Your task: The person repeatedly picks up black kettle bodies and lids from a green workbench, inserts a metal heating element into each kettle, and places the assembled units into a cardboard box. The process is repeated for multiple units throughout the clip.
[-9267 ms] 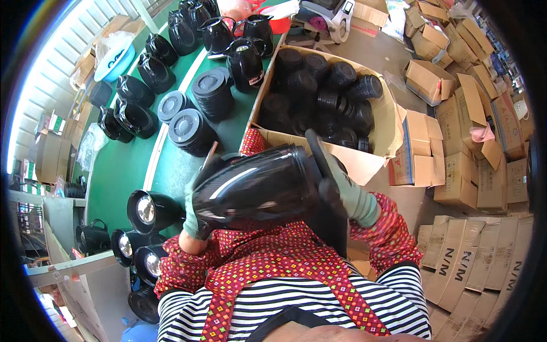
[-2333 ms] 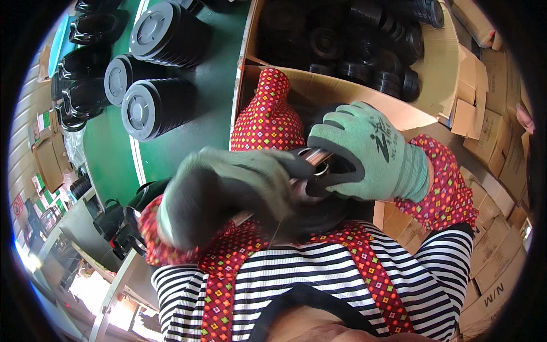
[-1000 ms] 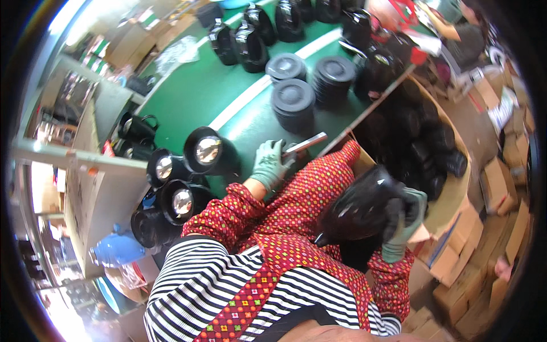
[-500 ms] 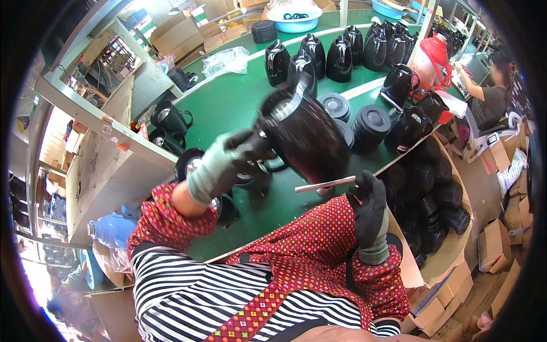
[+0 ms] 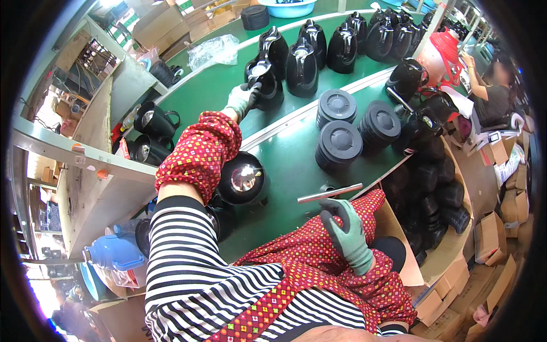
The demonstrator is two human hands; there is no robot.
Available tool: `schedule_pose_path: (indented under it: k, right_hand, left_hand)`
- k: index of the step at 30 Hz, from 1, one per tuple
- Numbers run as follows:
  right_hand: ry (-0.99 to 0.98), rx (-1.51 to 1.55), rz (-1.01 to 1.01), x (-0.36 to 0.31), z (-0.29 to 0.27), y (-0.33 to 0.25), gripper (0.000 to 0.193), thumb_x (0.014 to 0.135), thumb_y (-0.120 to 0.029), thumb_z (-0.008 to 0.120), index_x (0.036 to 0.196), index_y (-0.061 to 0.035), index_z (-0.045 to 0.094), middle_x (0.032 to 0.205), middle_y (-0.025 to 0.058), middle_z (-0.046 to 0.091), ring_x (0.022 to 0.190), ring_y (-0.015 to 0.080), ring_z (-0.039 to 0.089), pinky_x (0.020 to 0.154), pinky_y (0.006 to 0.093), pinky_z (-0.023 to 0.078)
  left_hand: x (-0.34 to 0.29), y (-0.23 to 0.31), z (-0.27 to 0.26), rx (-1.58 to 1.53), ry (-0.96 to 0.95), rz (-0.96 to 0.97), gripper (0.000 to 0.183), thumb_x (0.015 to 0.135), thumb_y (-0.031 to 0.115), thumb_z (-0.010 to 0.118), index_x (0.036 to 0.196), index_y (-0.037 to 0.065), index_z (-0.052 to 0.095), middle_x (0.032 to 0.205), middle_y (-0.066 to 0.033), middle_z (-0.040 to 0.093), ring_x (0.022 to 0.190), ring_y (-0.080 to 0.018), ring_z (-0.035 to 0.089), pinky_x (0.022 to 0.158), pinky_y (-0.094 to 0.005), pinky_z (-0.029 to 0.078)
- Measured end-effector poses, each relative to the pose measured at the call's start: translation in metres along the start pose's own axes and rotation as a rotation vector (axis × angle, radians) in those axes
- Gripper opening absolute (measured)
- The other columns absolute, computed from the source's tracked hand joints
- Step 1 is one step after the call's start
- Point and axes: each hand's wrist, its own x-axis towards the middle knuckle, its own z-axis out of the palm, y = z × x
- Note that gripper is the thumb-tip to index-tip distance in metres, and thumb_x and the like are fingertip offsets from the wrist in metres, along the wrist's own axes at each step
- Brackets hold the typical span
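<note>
My left hand (image 5: 243, 99), in a grey-green glove with dark fingers, is stretched far forward. It is closed on a glossy black jug (image 5: 265, 85) that stands on the green table beside other black jugs (image 5: 301, 71). Near the table's front edge my right hand (image 5: 345, 231), gloved alike, has its fingers curled at the near side of a metal T-handled tool (image 5: 329, 193). The tool's crossbar shows from end to end; the exact grip is partly hidden. Beneath my left forearm a black jug (image 5: 242, 178) lies with its shiny inside toward me.
Stacks of round black lids (image 5: 340, 145) stand mid-table. A carton (image 5: 456, 251) full of black parts is at the right. More black jugs (image 5: 152, 119) lie at the left near a metal frame (image 5: 85, 151). A red-and-pink jug (image 5: 439, 57) and another person (image 5: 494, 91) are far right.
My left hand has carried the jug from above the near table forward to the standing jugs. My right hand has moved left, from the crossbar's right end to its near side.
</note>
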Motion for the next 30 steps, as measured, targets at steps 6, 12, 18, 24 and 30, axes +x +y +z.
schedule_pose_path:
  k: [6, 12, 18, 24, 30]
  right_hand:
    - [-0.177, -0.380, -0.317, 0.051, 0.041, -0.015, 0.061, 0.084, -0.028, 0.085, 0.138, -0.0090, 0.062, 0.137, 0.0169, 0.060, 0.126, 0.0381, 0.058, 0.108, 0.0511, 0.045]
    - [-0.429, -0.571, -0.700, 0.110, 0.090, -0.023, 0.076, 0.074, -0.032, 0.090, 0.139, -0.0106, 0.058, 0.163, 0.0217, 0.041, 0.153, 0.0433, 0.035, 0.126, 0.0662, 0.021]
    - [-0.529, -0.715, -0.831, 0.123, 0.125, -0.004, 0.052, 0.077, -0.028, 0.085, 0.124, -0.0128, 0.067, 0.160, 0.0194, 0.045, 0.152, 0.0451, 0.037, 0.126, 0.0645, 0.025]
    - [-0.319, -0.571, -0.788, 0.112, 0.099, 0.001, 0.041, 0.076, -0.022, 0.086, 0.112, -0.0099, 0.069, 0.144, 0.0188, 0.058, 0.142, 0.0485, 0.049, 0.119, 0.0587, 0.040]
    - [-0.093, -0.256, -0.620, 0.071, 0.000, -0.049, 0.044, 0.067, -0.006, 0.094, 0.103, -0.0028, 0.069, 0.147, 0.0242, 0.061, 0.142, 0.0506, 0.053, 0.114, 0.0533, 0.048]
  left_hand:
    - [-0.027, 0.054, 0.003, 0.019, -0.215, -0.222, 0.042, 0.095, 0.044, 0.080, 0.111, 0.007, 0.070, 0.099, -0.0067, 0.065, 0.092, -0.0215, 0.067, 0.071, -0.0424, 0.066]
    - [-0.055, 0.138, -0.091, 0.336, -0.333, -0.080, 0.051, 0.098, 0.053, 0.073, 0.130, 0.013, 0.071, 0.114, -0.0059, 0.065, 0.093, -0.0160, 0.064, 0.081, -0.0321, 0.060]
    - [-0.205, 0.227, -0.149, 0.358, -0.372, 0.264, 0.048, 0.101, 0.015, 0.066, 0.147, 0.003, 0.058, 0.140, -0.0142, 0.061, 0.120, -0.0218, 0.066, 0.100, -0.0333, 0.057]
    - [-0.353, 0.198, -0.149, 0.050, -0.340, 0.113, 0.040, 0.106, 0.026, 0.067, 0.137, 0.001, 0.066, 0.110, -0.0061, 0.069, 0.101, -0.0121, 0.064, 0.089, -0.0304, 0.054]
    - [-0.438, 0.066, -0.068, -0.762, -0.336, -0.475, 0.046, 0.115, 0.037, 0.048, 0.147, 0.004, 0.056, 0.149, -0.0160, 0.058, 0.125, -0.0296, 0.064, 0.109, -0.0450, 0.053]
